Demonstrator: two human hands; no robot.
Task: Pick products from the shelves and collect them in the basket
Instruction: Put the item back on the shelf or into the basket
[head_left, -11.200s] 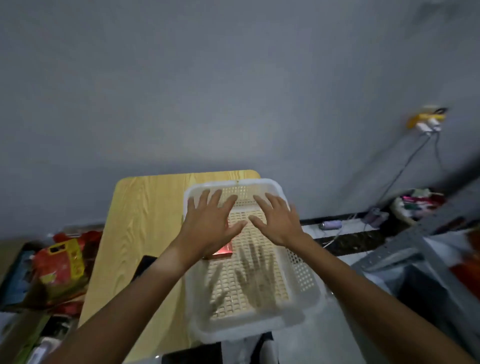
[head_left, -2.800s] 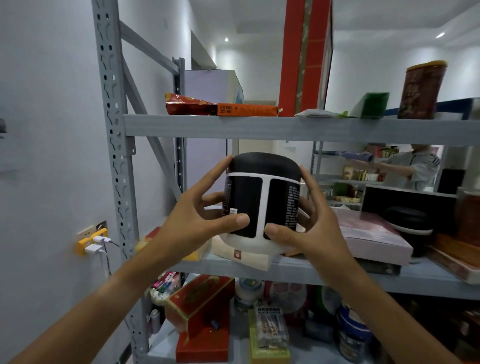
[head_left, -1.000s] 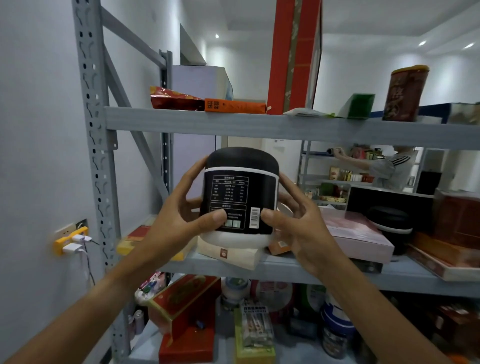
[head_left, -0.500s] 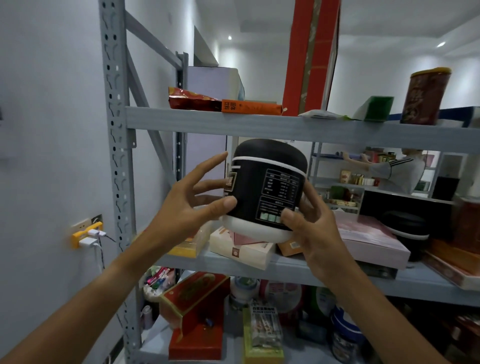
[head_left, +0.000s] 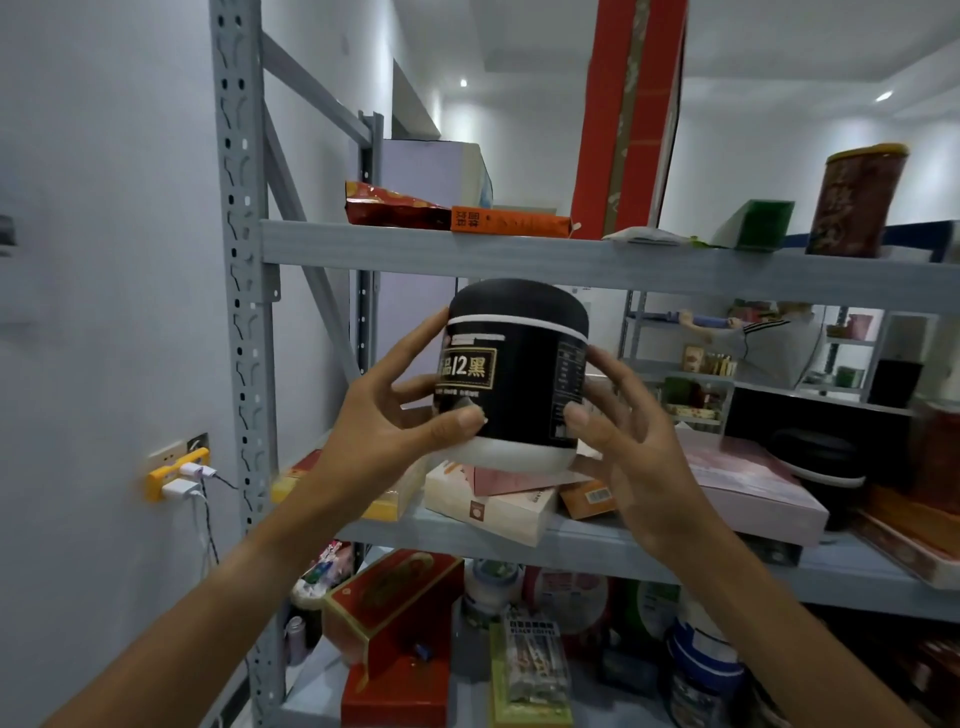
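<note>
Jar (head_left: 517, 374): black, rigid, glossy label, probably slick and moderately heavy; held upright between left hand (head_left: 387, 421) and right hand (head_left: 631, 441), fingers curled round both sides, above shelf (head_left: 597, 540); best gripped low, near the white base.

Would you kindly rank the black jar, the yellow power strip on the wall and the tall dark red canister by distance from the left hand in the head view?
1. Black jar: held by the left hand.
2. Yellow power strip: on the wall, lower left.
3. Dark red canister: top shelf, far right.
</note>
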